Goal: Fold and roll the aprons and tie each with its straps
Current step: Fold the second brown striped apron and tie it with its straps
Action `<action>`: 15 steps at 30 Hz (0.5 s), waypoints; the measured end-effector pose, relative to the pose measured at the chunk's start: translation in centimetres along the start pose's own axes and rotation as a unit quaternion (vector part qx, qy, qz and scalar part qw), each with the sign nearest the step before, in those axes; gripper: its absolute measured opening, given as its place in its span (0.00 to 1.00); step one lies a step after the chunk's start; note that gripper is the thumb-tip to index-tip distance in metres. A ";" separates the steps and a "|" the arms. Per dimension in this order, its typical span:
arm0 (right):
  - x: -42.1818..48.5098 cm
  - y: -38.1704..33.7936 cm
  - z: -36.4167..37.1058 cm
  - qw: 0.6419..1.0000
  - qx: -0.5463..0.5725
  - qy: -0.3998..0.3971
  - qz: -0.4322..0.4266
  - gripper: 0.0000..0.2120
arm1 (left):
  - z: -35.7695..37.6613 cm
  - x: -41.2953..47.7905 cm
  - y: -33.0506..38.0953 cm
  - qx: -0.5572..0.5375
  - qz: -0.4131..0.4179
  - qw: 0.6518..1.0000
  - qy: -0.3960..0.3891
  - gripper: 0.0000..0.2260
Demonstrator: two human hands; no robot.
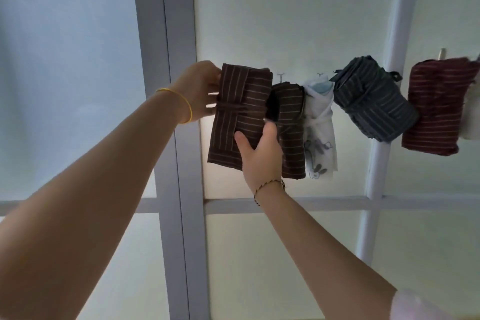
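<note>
A rolled brown striped apron (240,112), tied round its middle with its own strap, is held up against the wall at the left end of a row of bundles. My left hand (200,91) grips its upper left edge, fingers tucked behind the cloth. My right hand (261,153) holds its lower right side, thumb across the front. To the right hang a second brown striped roll (289,130), a white printed roll (320,132), a grey-blue striped roll (374,104) and a dark red striped roll (436,106).
Small wall hooks (280,76) show above the hanging bundles. A grey vertical frame post (176,138) stands just left of the held apron. A white pipe (381,163) runs up the wall behind the grey-blue roll. A white rail (311,204) crosses below.
</note>
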State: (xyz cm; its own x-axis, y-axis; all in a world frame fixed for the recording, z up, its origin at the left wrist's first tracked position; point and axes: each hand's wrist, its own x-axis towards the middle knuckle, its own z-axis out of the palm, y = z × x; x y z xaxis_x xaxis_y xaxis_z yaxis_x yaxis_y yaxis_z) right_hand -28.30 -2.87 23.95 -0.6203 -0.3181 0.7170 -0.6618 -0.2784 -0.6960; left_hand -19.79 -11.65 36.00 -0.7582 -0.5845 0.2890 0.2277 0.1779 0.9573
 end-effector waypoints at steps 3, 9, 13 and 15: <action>1.6 -0.4 1.5 0.999 -0.010 0.032 0.016 0.16 | -0.3 1.1 0.9 0.058 0.048 0.997 -0.032 0.08; 2.7 -0.2 2.7 0.995 -0.049 0.030 0.082 0.18 | 0.7 3.6 -1.3 0.311 0.181 0.924 0.128 0.11; 1.8 1.2 2.8 0.994 -0.057 0.006 0.098 0.16 | 1.1 4.0 -3.7 0.369 0.203 0.886 0.192 0.14; 1.4 1.8 2.6 0.992 -0.079 -0.009 0.099 0.15 | 0.7 3.7 -4.6 0.374 0.188 0.888 0.189 0.13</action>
State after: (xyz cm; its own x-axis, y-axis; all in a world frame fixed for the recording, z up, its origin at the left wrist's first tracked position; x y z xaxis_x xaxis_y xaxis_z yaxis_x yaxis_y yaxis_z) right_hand -29.26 -6.19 23.61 -0.7374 -0.3688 0.5659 -0.5871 -0.0643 -0.8070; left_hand -24.06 -14.06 32.63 -0.4234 -0.5704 0.7038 -0.1555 0.8111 0.5639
